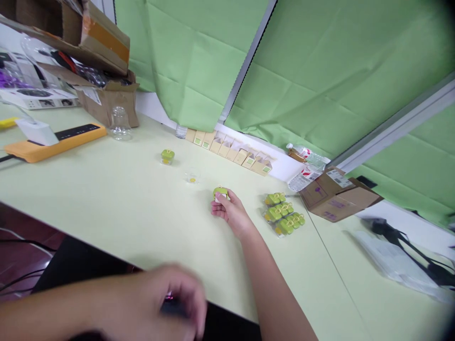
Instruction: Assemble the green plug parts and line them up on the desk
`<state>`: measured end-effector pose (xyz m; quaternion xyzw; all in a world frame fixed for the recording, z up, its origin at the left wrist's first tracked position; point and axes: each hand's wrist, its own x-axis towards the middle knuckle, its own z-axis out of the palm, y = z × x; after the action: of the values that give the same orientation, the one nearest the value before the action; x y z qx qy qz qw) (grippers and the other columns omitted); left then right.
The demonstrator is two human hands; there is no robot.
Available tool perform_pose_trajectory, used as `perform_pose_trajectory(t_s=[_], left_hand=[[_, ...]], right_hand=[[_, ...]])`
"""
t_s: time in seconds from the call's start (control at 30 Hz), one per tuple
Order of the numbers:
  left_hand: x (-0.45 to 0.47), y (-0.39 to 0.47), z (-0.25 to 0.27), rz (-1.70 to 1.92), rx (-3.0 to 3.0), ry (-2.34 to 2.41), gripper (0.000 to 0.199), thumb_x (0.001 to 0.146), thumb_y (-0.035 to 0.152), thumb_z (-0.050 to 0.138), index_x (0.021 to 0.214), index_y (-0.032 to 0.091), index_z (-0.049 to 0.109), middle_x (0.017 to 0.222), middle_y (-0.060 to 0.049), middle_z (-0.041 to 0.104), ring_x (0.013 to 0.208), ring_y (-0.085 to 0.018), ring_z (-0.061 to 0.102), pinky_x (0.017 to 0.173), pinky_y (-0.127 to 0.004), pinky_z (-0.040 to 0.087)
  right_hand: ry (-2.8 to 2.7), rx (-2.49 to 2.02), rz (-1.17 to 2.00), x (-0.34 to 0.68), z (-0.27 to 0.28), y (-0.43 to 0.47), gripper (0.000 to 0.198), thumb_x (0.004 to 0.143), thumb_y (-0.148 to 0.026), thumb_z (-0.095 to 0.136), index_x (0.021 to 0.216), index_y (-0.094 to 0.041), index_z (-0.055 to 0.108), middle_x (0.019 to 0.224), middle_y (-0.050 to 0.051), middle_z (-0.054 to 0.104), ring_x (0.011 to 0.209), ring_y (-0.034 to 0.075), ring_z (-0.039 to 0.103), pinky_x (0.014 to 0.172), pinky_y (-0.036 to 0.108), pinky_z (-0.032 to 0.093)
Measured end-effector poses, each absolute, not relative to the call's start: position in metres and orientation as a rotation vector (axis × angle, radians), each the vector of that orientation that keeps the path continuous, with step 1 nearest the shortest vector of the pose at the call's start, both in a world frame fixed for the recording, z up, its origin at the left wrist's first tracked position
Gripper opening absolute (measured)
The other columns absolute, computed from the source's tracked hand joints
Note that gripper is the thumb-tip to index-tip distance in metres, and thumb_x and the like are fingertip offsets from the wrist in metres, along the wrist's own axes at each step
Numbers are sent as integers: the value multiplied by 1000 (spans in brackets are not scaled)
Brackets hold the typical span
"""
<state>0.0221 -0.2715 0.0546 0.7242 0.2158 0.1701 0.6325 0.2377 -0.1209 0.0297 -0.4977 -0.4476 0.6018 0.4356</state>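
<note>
My right hand (231,211) is closed around a small green lid (220,191) with a loop on top, held over the middle of the table. A white patch shows under the thumb; the lid's far side is hidden. Left of it stands a small transparent cup (192,178) with a yellow spot inside. Farther left is a transparent box with a green lid (167,156). Several more green-lidded boxes (284,213) stand in rows to the right of my right hand. My left hand (152,303) hangs by the table's near edge, smeared by motion, its fingers bent.
A row of small tan cartons (231,150) lines the back. At the left are an orange power strip (71,139), a glass jar (120,124) and cardboard boxes (103,102). Plastic bottles (305,176), another cardboard box (334,194) and black cables (401,241) lie right.
</note>
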Motion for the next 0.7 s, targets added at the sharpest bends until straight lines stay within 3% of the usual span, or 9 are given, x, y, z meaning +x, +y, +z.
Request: perform_pose_trajectory(t_s=[0.07,0.1,0.17,0.27,0.47,0.7], left_hand=[[35,-218,74,717,1840,597,9,90,23,57,93,19,64,95,-4,68,91,-17,63,89,-32,51],[43,-190,79,918,1978,653,13,87,19,57,98,20,64,101,-5,67,96,-18,62,93,-33,50],[61,-136,79,1133,2173,791,36,81,13,56,116,22,62,123,-8,62,110,-21,60,100,-37,48],[86,-81,58,1058,2265,883,60,74,8,55,132,21,55,136,-10,56,107,-22,62,87,-33,54],[106,-70,15,1152,2275,707,55,75,3,50,127,17,60,123,-9,63,106,-19,63,90,-30,53],[98,-79,20,1151,2200,620,46,78,8,54,122,17,64,121,-10,63,105,-18,63,87,-29,54]], right_hand=[[-1095,-1215,1490,239,29,-119,40,70,-46,80,94,-21,59,72,0,64,62,13,60,60,27,54],[-1087,-1195,1484,241,28,-118,40,70,-47,80,92,-21,59,72,0,64,62,12,60,60,27,53],[-1073,-1161,1467,245,26,-115,41,71,-49,80,93,-21,59,72,-1,63,62,12,59,59,26,51],[-1030,-1152,1408,253,22,-109,43,72,-52,78,95,-22,59,70,-2,61,59,11,56,54,24,46],[-1057,-1135,1407,257,18,-107,43,69,-53,78,86,-21,55,65,-5,56,52,8,48,48,22,37],[-1145,-1192,1364,252,23,-113,40,71,-52,76,88,-21,57,62,-6,53,49,9,46,45,23,36]])
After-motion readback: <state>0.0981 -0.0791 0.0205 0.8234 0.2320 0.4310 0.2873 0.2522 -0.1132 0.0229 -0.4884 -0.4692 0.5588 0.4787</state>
